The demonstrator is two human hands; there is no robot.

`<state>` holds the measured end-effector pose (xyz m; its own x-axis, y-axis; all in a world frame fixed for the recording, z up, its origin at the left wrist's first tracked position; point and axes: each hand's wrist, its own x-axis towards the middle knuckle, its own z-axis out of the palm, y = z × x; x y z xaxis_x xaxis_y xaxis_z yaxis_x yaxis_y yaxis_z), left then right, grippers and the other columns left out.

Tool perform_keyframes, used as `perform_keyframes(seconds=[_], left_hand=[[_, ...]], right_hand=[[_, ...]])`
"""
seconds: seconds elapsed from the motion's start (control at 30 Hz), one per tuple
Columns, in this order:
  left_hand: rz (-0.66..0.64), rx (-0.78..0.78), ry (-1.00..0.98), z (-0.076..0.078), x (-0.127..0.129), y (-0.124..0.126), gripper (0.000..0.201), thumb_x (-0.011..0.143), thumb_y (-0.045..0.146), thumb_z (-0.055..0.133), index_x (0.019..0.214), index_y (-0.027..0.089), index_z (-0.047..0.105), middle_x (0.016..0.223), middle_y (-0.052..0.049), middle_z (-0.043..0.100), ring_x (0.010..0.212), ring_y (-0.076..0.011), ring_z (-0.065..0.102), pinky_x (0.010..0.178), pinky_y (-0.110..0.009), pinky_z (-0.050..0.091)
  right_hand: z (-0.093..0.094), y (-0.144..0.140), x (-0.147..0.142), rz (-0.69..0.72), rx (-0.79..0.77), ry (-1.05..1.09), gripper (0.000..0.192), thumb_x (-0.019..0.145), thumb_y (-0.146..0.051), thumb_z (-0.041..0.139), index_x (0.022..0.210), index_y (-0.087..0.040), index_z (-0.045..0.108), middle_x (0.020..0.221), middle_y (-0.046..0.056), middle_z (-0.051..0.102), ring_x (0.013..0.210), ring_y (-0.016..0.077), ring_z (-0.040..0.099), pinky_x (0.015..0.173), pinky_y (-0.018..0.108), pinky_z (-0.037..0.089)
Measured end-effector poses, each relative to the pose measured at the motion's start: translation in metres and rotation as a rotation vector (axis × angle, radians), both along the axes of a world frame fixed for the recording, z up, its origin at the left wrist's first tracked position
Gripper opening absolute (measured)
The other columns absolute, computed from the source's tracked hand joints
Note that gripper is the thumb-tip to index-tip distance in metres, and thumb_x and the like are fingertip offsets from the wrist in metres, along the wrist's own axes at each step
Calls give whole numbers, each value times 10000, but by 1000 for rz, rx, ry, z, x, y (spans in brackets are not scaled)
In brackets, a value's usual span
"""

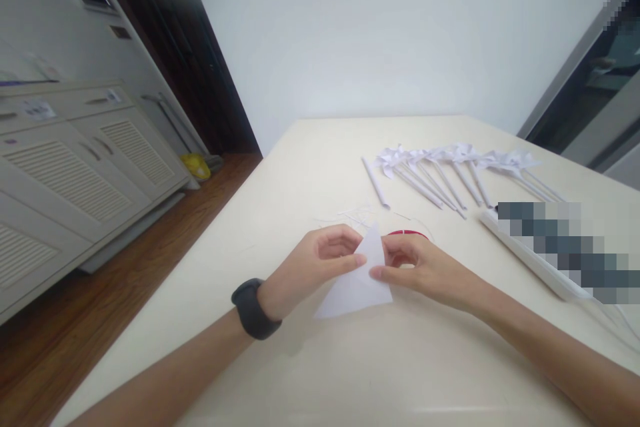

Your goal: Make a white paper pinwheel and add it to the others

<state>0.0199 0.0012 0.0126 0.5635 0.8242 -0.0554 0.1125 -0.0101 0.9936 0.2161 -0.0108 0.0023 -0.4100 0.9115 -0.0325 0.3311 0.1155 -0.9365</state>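
Observation:
A white sheet of paper (357, 293), roughly triangular with its point upward, is held just above the table between both hands. My left hand (333, 253), with a black band on the wrist, pinches its left side, thumb in front and fingers behind. On the opposite side my right hand (413, 263) grips the paper between thumb and fingers. Behind the right hand shows part of a red curved object (407, 233), mostly hidden. Thin white strips (355, 215) lie just beyond the hands.
Several white paper pinwheels (460, 153) with rolled stems lie at the back right of the table (320, 153). A single paper tube (375, 181) rests to their left. On the right, a white tray-like object (535, 257) carries something blurred out.

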Motion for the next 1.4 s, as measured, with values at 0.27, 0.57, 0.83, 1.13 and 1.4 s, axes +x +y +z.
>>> perform_keyframes(seconds=[0.27, 0.57, 0.83, 1.13, 1.4], left_hand=[[161, 351, -44, 0, -5, 1, 34, 792, 206, 600, 773, 180, 611, 885, -25, 608, 914, -163, 566, 863, -299, 417], [322, 652, -1, -2, -3, 0, 125, 748, 104, 618, 699, 210, 663, 1172, -41, 529, 1146, -226, 465, 1022, -397, 320], [289, 544, -38, -1, -4, -1, 160, 780, 124, 577, 873, 221, 666, 1288, -45, 446, 1204, -227, 412, 961, -333, 395], [77, -29, -139, 0, -1, 1, 305, 773, 258, 619, 1057, 168, 556, 1022, -81, 635, 871, -186, 597, 751, -304, 469], [-58, -87, -47, -2, 1, -1, 313, 726, 195, 648, 1032, 140, 620, 977, -82, 658, 758, -158, 595, 662, -276, 480]], right_hand=[[-1, 1, 1, -104, 121, 6, 146, 792, -324, 576, 853, -230, 483, 598, -64, 417, 549, 96, 403, 539, 225, 323], [2, 1, 1, 33, -199, 361, 405, 915, -471, 310, 766, -160, 522, 689, 20, 570, 581, 98, 457, 578, 236, 350], [2, 0, 4, -82, -113, 403, 268, 873, -374, 498, 713, -159, 489, 629, -26, 522, 554, 66, 400, 541, 205, 292], [7, -1, 2, -140, 4, 314, 268, 865, -373, 510, 691, -172, 479, 554, -42, 528, 535, 77, 415, 574, 229, 322], [6, -2, 2, -128, 69, 289, 224, 862, -356, 521, 721, -186, 485, 554, -55, 519, 512, 70, 424, 530, 211, 326]])
